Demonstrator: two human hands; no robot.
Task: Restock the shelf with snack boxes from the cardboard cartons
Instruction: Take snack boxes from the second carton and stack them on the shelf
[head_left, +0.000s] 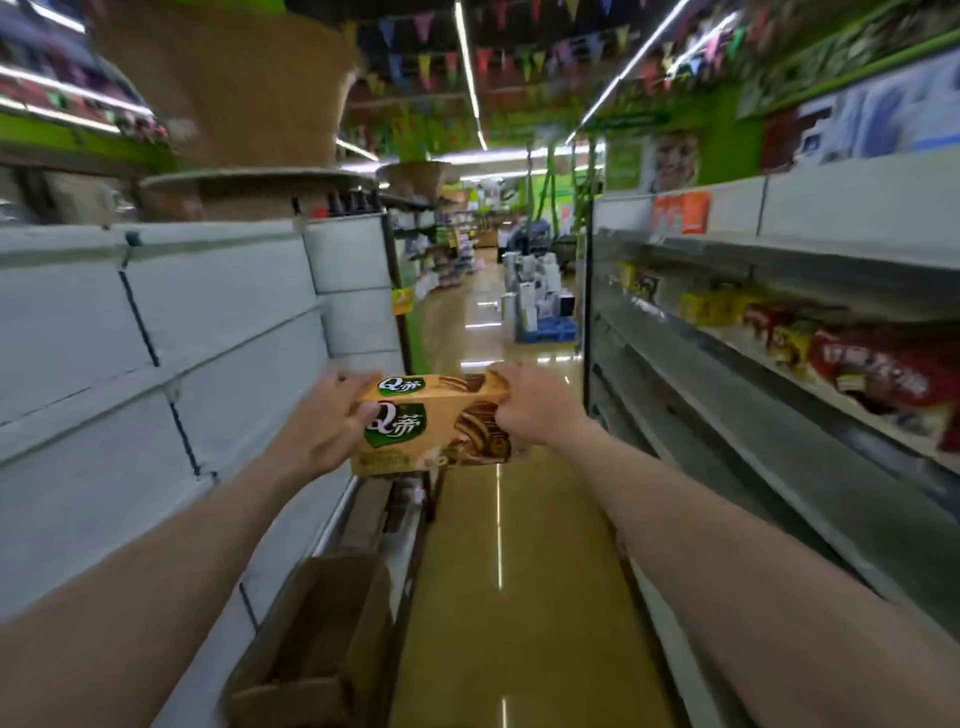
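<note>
Carton (311, 639) open, contents unclear

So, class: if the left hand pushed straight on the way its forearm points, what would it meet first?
The left hand already grips the snack box, so that comes first. Beyond it lies open aisle floor; the display stacks look far off, though depth is unclear.

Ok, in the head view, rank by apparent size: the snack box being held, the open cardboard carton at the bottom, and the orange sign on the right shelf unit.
1. Cardboard carton: largest, though it is nearest the camera, which inflates it.
2. Snack box, held between left hand and right hand.
3. Orange sign: smallest, but farther off and blurred, so true size is unsure.
</note>
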